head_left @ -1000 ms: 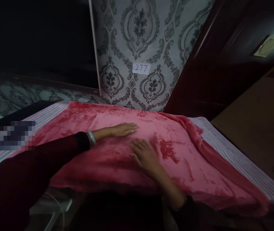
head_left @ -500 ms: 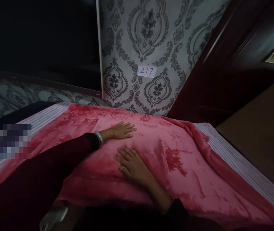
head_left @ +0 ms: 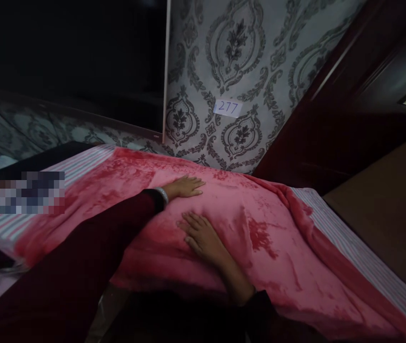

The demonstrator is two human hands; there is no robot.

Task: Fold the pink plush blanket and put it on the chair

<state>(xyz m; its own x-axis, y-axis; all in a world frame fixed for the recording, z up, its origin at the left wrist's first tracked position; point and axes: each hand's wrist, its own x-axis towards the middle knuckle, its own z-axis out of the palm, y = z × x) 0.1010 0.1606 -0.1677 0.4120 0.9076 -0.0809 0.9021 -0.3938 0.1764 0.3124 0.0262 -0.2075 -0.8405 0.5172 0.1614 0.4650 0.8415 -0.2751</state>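
My left hand (head_left: 187,186) and right hand (head_left: 203,237) lie palms down, fingers apart, on a pink-and-red plush blanket (head_left: 220,205) spread over striped cloth (head_left: 81,164) before a patterned wall (head_left: 220,90).

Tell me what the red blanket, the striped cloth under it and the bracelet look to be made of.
Red blanket: soft plush, probably synthetic; dark and light patches suggest pile brushed different ways.
Striped cloth: thin, matte fabric, perhaps cotton; it looks flat, with no visible pile.
Bracelet: pale, slightly shiny, seemingly rigid; stone, glass or plastic, too small to tell.
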